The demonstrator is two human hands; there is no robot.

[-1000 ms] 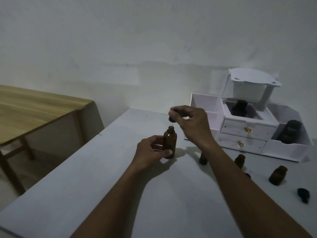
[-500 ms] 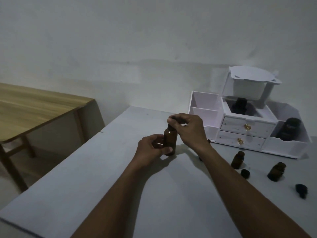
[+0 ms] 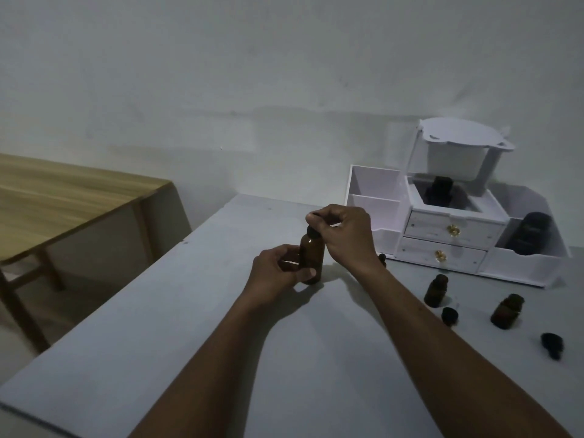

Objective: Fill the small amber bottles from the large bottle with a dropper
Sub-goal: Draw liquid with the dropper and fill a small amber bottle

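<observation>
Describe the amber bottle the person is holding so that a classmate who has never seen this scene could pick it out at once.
Start at the white drawer organiser at the back right of the grey table; just left of it two hands meet. The left hand steadies the large amber bottle, upright on the table, while the right hand pinches its top. It is taller than the small amber bottles standing further right.

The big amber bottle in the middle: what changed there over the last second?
The right hand came down from above the large bottle and now pinches a dark cap at its neck. The left hand kept its grip on the bottle. The small bottles and white organizer stayed put.
</observation>
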